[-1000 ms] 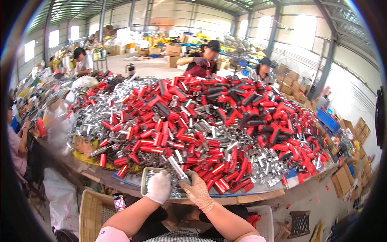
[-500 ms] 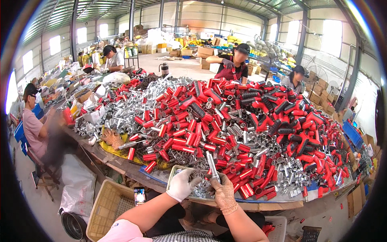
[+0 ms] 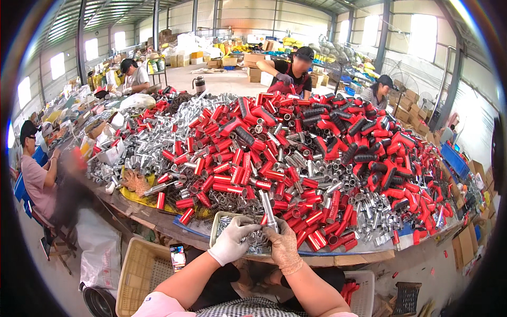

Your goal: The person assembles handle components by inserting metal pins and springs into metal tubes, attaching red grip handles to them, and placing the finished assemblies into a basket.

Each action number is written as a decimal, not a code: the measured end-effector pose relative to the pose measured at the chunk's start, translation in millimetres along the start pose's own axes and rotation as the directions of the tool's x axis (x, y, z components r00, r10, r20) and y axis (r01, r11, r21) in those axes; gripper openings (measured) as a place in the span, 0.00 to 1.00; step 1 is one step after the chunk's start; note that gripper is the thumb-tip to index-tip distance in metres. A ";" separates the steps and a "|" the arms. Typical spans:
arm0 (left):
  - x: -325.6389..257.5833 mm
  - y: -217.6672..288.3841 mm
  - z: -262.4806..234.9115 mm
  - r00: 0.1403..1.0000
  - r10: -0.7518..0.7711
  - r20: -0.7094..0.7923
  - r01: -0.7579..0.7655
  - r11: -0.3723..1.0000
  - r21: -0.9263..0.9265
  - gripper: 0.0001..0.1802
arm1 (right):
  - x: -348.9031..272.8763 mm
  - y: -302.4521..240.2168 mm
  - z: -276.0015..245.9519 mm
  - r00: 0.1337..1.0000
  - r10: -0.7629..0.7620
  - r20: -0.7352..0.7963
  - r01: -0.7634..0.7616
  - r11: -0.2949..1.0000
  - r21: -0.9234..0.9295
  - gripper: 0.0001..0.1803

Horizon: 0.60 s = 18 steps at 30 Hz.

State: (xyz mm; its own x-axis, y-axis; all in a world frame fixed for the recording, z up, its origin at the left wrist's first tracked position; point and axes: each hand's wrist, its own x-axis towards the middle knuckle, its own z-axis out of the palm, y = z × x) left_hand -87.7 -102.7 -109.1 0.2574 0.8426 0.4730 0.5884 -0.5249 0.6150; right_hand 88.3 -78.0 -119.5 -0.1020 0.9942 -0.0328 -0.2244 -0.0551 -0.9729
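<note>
Head view: right hand [image 3: 285, 247], lower centre of frame, grips silver tube [image 3: 268, 209], upright with a slight tilt, top end leaning left. Left hand [image 3: 231, 242] just left of it, fingers curled near tube's lower end; can't tell if it pinches anything. Tray [image 3: 213, 232] under left hand, small metal parts inside. Red tubes [image 3: 229, 188] piled mid-frame, red-black handles [image 3: 364, 158] right. Phone [image 3: 178, 258] lower left, beside crate [image 3: 127, 282].
</note>
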 end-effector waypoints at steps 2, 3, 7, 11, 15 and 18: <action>0.6 0.7 0.7 0.998 0.002 0.062 0.002 0.999 -0.051 0.28 | 3.1 3.4 -0.1 1.000 0.029 0.005 -0.030 0.982 0.186 0.28; 0.7 2.0 0.8 0.993 0.007 0.117 0.005 0.995 -0.102 0.30 | 2.4 4.8 -0.9 0.999 0.042 0.009 -0.043 0.971 0.234 0.30; 4.5 9.0 -9.3 0.975 -0.098 0.202 0.116 0.990 -0.079 0.34 | 1.2 9.4 -3.9 1.000 0.022 0.016 -0.024 0.991 0.129 0.29; 4.2 -12.5 -17.6 0.962 -0.116 0.246 0.214 0.882 -0.421 0.40 | 3.9 4.1 -0.3 0.999 0.024 0.022 -0.026 0.994 0.103 0.28; 3.3 -20.1 -21.1 0.903 -0.121 0.413 0.417 0.483 -0.770 0.44 | 0.1 -2.1 1.0 0.998 0.048 0.037 -0.055 0.978 0.202 0.28; -3.9 -26.9 -13.8 0.907 -0.077 0.413 0.419 0.098 -0.902 0.50 | 1.7 1.3 4.3 0.999 0.032 0.026 -0.036 0.983 0.182 0.28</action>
State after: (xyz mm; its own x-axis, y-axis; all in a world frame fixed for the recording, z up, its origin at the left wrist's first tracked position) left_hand -115.1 -93.6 -118.8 0.5052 0.8544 0.1212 -0.5261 0.1936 0.8281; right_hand 83.6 -76.7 -119.9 -0.1345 0.9892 -0.0575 -0.3929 -0.1065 -0.9134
